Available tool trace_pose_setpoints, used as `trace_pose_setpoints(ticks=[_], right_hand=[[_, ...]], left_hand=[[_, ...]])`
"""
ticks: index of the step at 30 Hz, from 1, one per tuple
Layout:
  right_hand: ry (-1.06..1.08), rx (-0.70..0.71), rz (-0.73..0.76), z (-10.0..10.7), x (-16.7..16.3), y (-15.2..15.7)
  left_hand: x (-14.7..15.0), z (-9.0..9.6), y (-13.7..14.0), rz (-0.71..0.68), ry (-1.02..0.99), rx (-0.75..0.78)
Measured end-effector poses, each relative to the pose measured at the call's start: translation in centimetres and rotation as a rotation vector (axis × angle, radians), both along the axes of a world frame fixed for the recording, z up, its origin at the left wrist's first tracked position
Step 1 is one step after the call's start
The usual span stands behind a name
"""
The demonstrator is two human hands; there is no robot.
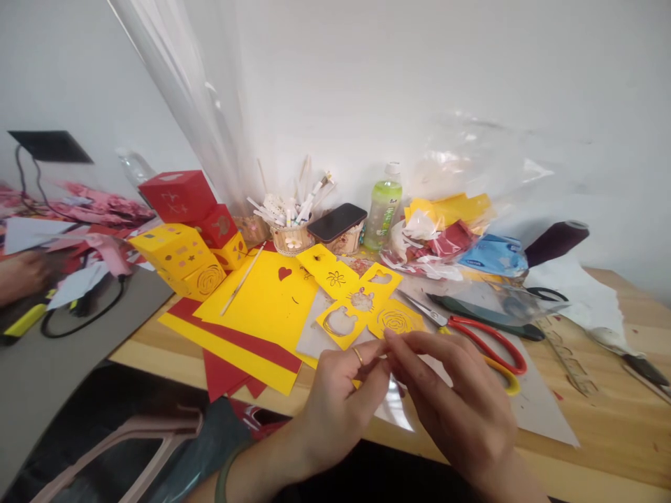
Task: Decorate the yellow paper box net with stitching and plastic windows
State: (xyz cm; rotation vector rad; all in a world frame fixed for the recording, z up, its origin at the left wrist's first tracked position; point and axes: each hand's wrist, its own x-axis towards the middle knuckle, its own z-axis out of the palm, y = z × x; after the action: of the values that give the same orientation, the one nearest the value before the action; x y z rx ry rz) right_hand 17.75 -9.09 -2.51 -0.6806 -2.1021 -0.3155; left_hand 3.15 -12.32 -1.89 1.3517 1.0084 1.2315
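Observation:
My left hand (340,391) and my right hand (456,395) meet fingertip to fingertip above the table's front edge. Both are pinched closed; whatever is between the fingers is hidden or too small to name. Just beyond them lie yellow paper squares with cut-outs: a spiral square (394,320), a bear-shaped cut-out (340,323) and a cat-face square (363,299). Red-handled scissors (487,342) rest to the right of my right hand. A large yellow sheet (256,300) with a small red heart (284,273) lies to the left, a thin stick (244,278) across it.
Decorated yellow boxes (172,255) and red boxes (181,199) stand at the left back. Behind are a basket of pens (292,237), a phone (338,222) and a green bottle (385,206). Another person's hand (24,276) is near a pink glue gun (109,253).

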Motion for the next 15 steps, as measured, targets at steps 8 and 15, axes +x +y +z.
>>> trace_pose_setpoints(ticks=[8, 15], right_hand=[[0.075, -0.046, 0.1, 0.29, 0.0, -0.3], [0.065, -0.047, -0.006, 0.46, -0.38, -0.07]], left_hand=[[-0.08, -0.08, 0.02, -0.023, -0.002, 0.017], [0.02, -0.05, -0.03, -0.016, 0.018, 0.001]])
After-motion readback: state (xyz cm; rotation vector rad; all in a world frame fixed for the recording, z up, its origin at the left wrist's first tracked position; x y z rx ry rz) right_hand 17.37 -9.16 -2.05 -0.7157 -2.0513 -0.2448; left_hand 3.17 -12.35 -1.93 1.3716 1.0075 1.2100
